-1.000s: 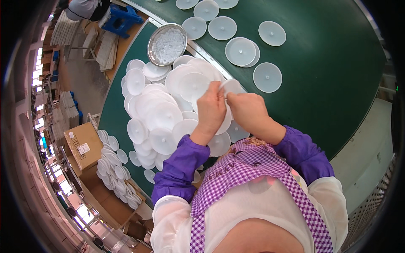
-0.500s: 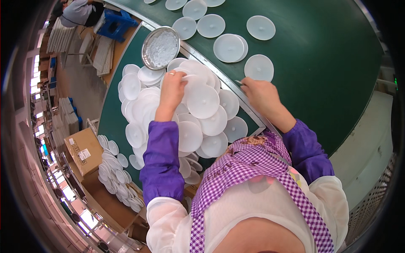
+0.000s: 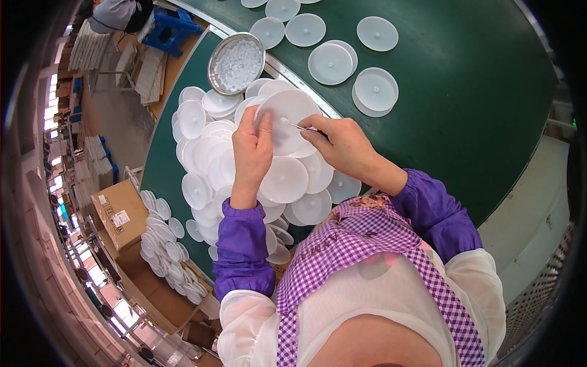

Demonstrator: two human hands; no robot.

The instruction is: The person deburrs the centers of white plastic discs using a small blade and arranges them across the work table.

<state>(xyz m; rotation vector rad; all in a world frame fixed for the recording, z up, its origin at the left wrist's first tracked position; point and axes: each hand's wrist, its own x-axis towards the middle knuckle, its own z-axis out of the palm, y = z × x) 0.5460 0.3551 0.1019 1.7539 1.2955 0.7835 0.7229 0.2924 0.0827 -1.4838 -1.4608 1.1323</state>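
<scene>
A white plastic disc (image 3: pixel 287 119) is pinched in the left hand (image 3: pixel 252 150) above a heap of discs (image 3: pixel 214 165) on the green bench (image 3: pixel 477 110); the right hand (image 3: pixel 342 144) grips a thin metal tool (image 3: pixel 304 127) touching it, with a metal bowl (image 3: pixel 236 63) nearby

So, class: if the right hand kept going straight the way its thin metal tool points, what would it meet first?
The right hand aims its thin metal tool leftward at the white disc that the left hand holds. It would probably meet that disc near its middle first, though depth is hard to judge here.
</scene>
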